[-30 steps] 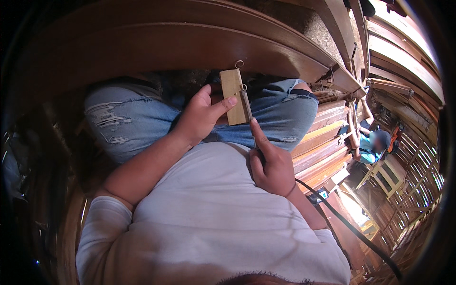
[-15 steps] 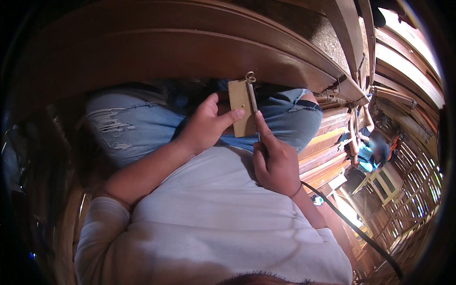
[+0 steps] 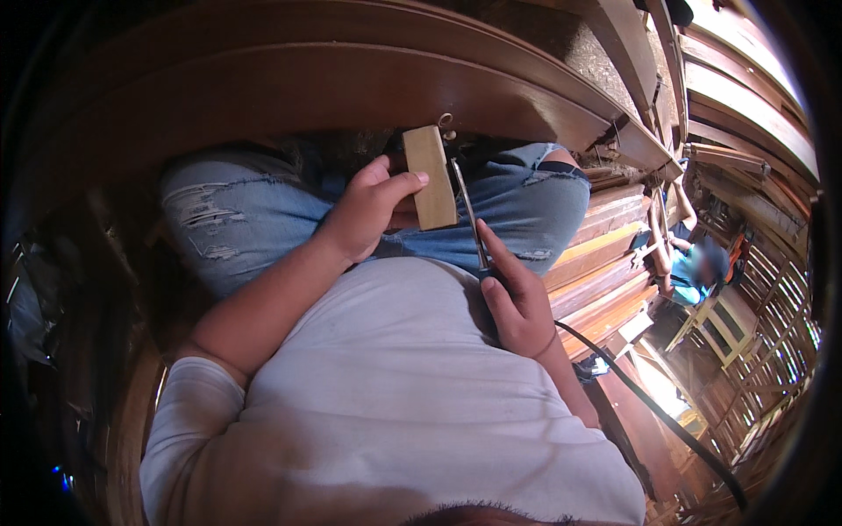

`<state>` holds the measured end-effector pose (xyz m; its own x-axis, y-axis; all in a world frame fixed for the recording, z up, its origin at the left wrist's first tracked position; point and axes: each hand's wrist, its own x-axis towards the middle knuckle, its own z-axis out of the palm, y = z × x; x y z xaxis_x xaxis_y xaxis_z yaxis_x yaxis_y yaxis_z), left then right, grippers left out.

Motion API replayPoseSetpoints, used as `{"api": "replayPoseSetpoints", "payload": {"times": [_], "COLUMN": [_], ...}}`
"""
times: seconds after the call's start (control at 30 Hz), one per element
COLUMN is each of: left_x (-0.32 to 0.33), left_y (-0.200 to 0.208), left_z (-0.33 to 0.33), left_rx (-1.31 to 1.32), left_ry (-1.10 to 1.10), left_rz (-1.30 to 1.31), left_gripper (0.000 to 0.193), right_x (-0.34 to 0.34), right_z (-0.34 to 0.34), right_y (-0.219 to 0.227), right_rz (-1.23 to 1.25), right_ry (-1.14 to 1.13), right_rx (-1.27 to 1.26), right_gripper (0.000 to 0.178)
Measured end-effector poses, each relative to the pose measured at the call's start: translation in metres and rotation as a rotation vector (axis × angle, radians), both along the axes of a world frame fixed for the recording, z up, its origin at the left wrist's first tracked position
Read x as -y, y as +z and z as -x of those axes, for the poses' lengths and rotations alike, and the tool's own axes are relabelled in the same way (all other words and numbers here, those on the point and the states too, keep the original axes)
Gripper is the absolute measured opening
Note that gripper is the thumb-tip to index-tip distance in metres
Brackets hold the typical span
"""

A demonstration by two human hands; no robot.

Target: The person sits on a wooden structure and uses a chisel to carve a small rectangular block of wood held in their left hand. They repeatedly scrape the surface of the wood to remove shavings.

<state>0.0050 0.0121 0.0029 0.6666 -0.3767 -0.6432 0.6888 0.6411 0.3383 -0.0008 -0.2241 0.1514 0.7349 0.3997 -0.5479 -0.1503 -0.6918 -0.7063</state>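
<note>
View: looking straight down at a seated person's lap, white shirt filling the lower half, ripped blue jeans (image 3: 263,210) above it.

Left hand: the left hand (image 3: 368,215) is reaching toward twelve o'clock, fingers (image 3: 399,186) pinching a small wooden block (image 3: 431,178) by its long edge, thumb behind it. It appears to be steadying the block over the lap so the tool can work on it.

Right hand: the right hand (image 3: 517,302) is sitting at about four o'clock from the block, fingers curled tight around the handle of a thin metal tool (image 3: 469,215), index finger lying along the shaft, seemingly to guide the tip.

Block: pale tan, rectangular, smooth-faced, standing upright just above centre, with a small metal ring (image 3: 445,121) showing at its top end.

Tool: its slim shaft is running up beside the block's right edge; whether it is touching is unclear.

Surroundings: curved dark wooden planks (image 3: 351,70) are arching across twelve o'clock; stacked boards (image 3: 605,263) are lying at three o'clock, another person in blue (image 3: 697,263) beyond them.
</note>
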Motion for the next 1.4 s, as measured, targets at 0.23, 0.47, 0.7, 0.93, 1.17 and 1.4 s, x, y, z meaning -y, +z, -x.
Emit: {"api": "replayPoseSetpoints", "payload": {"times": [0.23,0.47,0.7,0.93,1.17,1.4], "left_x": [0.003,0.003,0.003,0.004,0.001,0.002], "left_y": [-0.001,-0.004,-0.002,0.0,0.004,0.005], "left_z": [-0.001,0.001,0.002,0.001,0.001,0.001], "left_rx": [0.044,0.094,0.16,0.159,0.173,0.115], "left_ry": [0.03,0.037,0.017,0.025,-0.032,-0.037], "left_rz": [-0.064,-0.072,-0.131,-0.142,-0.181,-0.162], "left_gripper": [0.037,0.04,0.045,0.046,0.048,0.049], "right_x": [0.005,0.008,0.002,-0.009,-0.019,-0.02], "right_z": [0.025,0.04,0.039,0.03,0.02,0.012], "right_y": [0.012,0.016,0.015,0.01,0.009,0.004], "right_rz": [-0.008,0.075,0.123,0.16,0.223,0.228], "right_ry": [0.076,0.018,0.051,0.083,0.114,0.139], "right_rx": [0.102,0.138,0.133,0.149,0.147,0.155], "right_gripper": [0.069,0.067,0.068,0.071,0.073,0.075]}}
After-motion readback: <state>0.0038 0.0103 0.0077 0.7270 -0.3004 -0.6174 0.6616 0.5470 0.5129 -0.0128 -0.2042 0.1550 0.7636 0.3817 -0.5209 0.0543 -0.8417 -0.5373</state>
